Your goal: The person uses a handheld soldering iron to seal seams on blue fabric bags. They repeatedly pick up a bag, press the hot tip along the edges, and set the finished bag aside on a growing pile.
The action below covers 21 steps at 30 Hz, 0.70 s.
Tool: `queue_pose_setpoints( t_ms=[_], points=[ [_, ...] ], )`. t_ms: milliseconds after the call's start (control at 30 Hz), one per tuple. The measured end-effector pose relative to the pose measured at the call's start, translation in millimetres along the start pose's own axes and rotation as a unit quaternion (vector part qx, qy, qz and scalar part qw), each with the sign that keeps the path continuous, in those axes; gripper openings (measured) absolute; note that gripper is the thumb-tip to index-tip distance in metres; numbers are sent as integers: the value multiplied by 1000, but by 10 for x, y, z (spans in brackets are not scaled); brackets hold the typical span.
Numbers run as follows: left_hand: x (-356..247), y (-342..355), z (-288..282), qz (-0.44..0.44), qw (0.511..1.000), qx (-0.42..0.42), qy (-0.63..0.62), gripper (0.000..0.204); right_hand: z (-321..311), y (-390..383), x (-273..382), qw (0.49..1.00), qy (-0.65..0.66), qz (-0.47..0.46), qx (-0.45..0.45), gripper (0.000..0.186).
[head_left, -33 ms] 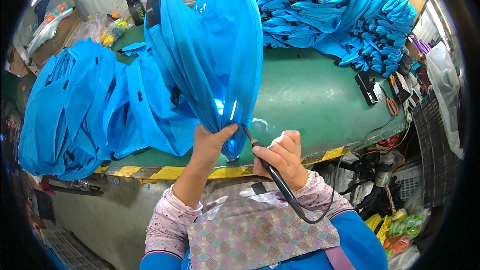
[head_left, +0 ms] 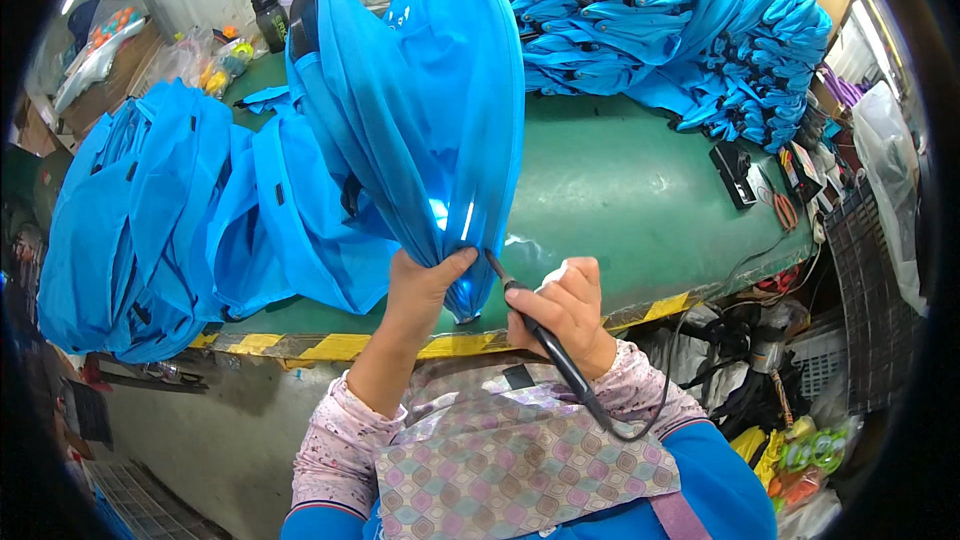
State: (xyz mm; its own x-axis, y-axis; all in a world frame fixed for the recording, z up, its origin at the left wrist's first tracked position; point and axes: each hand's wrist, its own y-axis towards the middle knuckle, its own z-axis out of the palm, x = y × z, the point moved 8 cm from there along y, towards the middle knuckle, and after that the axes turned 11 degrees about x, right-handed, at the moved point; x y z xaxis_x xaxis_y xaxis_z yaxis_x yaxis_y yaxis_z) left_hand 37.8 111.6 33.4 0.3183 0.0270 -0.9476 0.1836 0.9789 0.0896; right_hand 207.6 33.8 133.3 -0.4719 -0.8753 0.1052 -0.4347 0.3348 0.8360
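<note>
Before me a large blue fabric piece (head_left: 410,110) with a rounded, stiff-looking rim stands up from the table edge, narrowing toward its lower end. My left hand (head_left: 420,285) pinches that lower end, thumb on the near face. In my right hand (head_left: 570,312) is a soldering iron (head_left: 560,365) with a black handle, gripped like a pen. Its thin metal tip meets or nearly meets the right edge of the fabric, just right of my left thumb. From the handle's end a dark cord loops off to the right.
The green table (head_left: 600,190) has a yellow-and-black striped front edge (head_left: 460,344). More blue fabric pieces (head_left: 140,210) lie at left; a tall stack (head_left: 660,20) fills the back right. A black bottle (head_left: 268,15) stands behind. Orange-handled pliers (head_left: 785,210) lie beside a black box (head_left: 735,175).
</note>
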Motion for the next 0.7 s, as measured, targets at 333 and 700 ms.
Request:
queue_pose_setpoints(
  t_ms=[333, 700],
  points=[
    [-36, -16, 64, -3, 999, -28, -34, 28, -56, -80, -341, 970, 181, 122, -105, 30],
    [39, -300, -235, 24, 996, -66, -60, 60, 339, 224, -823, 990, -126, 57, -39, 51]
  ],
)
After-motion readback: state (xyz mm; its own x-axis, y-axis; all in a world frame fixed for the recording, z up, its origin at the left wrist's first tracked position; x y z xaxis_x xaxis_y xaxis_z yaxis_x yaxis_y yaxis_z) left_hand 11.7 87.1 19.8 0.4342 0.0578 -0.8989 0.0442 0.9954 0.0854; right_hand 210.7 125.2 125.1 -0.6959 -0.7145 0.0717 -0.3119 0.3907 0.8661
